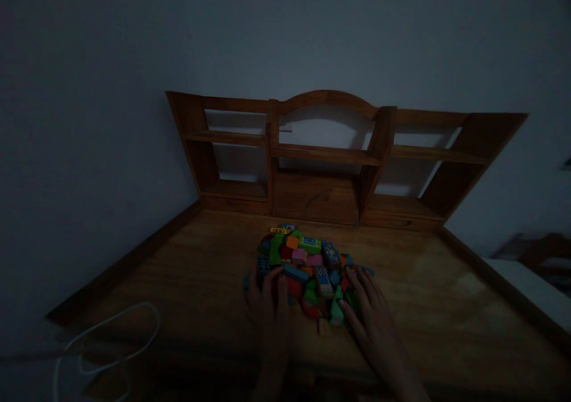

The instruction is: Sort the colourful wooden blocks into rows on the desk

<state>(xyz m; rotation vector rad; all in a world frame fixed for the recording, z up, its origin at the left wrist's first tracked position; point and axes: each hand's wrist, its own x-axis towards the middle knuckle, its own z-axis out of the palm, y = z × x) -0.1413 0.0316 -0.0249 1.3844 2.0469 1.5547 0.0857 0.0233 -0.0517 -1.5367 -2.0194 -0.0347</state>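
A heap of colourful toy blocks lies on the wooden desk in dim light. At its left front edge is my left hand [269, 298], fingers apart and lightly curled over the blocks, close to a long blue block [295, 273] and a red block [293, 288]. On the right side rests my right hand [368, 307], its fingers spread along the heap's edge. Its thumb is at a green tree-shaped block [336, 311]. Between the hands stand out a block with a blue patterned face [323, 281], a pink block [298, 256] and an orange block [292, 242]. My fingers partly hide some blocks.
Behind the heap, a wooden shelf unit [325, 152] with several compartments stands against the wall. A white cable [149, 338] loops over the desk's left front. Raised wooden edges border the desk [200, 271] on both sides. A white surface [526, 286] is beyond the right edge.
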